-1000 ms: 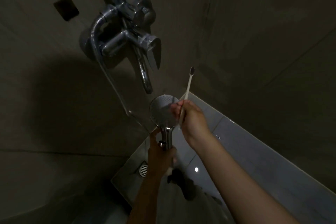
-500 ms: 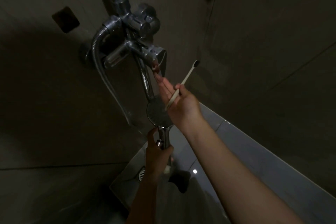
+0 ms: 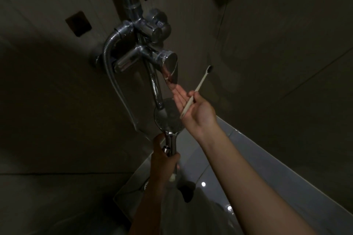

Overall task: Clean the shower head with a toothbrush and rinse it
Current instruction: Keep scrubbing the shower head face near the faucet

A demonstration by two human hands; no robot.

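I am looking down into a dim tiled shower; my left hand [image 3: 164, 160] is wrapping fully around the chrome handle of the shower head [image 3: 169, 115], holding it upright with its round face turned toward me, just below the curved spout [image 3: 155, 89]; my right hand [image 3: 193, 108] is reaching up palm open, fingers stretched out with their tips touching the underside of the mixer lever [image 3: 171, 69]; the thumb alone is pinning the toothbrush [image 3: 197, 89] across the palm, its pale handle slanting up to the right and its dark bristles pointing away from the shower head; the flexible hose [image 3: 112, 80] is looping down the wall from the valve; a floor drain [image 3: 146, 185] is showing beside my left forearm; I cannot tell whether water is running.
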